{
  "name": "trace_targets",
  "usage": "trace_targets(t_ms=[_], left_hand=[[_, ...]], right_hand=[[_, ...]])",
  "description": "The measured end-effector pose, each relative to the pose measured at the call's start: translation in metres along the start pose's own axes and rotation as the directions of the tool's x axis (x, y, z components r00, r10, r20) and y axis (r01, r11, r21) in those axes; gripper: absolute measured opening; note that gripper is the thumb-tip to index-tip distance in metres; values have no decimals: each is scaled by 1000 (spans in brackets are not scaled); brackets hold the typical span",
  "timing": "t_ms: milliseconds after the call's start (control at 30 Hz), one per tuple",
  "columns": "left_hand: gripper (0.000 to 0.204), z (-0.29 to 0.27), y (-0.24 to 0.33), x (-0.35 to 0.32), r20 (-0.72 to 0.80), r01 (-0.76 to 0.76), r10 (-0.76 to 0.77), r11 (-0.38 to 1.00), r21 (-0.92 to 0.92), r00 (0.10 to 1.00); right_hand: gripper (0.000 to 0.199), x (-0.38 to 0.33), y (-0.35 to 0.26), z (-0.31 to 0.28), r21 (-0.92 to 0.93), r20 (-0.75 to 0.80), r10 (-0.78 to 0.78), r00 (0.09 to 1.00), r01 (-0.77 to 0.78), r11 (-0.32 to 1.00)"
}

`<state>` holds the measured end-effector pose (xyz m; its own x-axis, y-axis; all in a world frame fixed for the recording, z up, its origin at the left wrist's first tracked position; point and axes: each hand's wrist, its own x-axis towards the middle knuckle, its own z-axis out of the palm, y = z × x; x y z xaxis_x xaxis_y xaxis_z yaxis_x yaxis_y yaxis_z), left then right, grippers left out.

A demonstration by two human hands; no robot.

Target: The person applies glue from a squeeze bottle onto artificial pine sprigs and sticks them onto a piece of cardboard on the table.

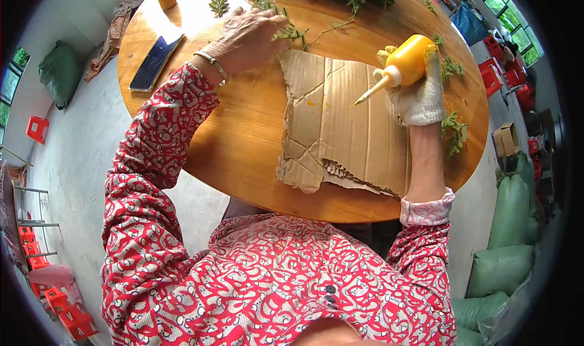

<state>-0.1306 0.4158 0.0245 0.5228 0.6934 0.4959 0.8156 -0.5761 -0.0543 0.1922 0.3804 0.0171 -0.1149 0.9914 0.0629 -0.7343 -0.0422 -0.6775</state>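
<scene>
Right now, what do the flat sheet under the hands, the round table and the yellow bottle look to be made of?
The flat sheet looks like brown corrugated cardboard: matte, creased, with ribbed fluting at its torn lower edge. The round table appears to be wood with a glossy varnish: visible grain and a bright glare patch. The yellow bottle, held in the gloved right hand, is probably soft plastic: smooth, slightly shiny, with a tapered nozzle.

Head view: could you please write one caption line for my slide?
Gloved right hand tilts a yellow squeeze bottle over torn cardboard; left hand holds a green sprig.
</scene>
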Motion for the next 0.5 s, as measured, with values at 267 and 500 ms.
trace_targets(t_ms=[267,500], left_hand=[[7,34,5,19,152,11,-3,998,-54,988],[6,35,24,36,100,32,-33,999,15,994]], right_hand=[[53,1,-14,-11,-11,79,-29,996,30,999],[52,6,-29,-30,27,-4,-28,1000,28,999]])
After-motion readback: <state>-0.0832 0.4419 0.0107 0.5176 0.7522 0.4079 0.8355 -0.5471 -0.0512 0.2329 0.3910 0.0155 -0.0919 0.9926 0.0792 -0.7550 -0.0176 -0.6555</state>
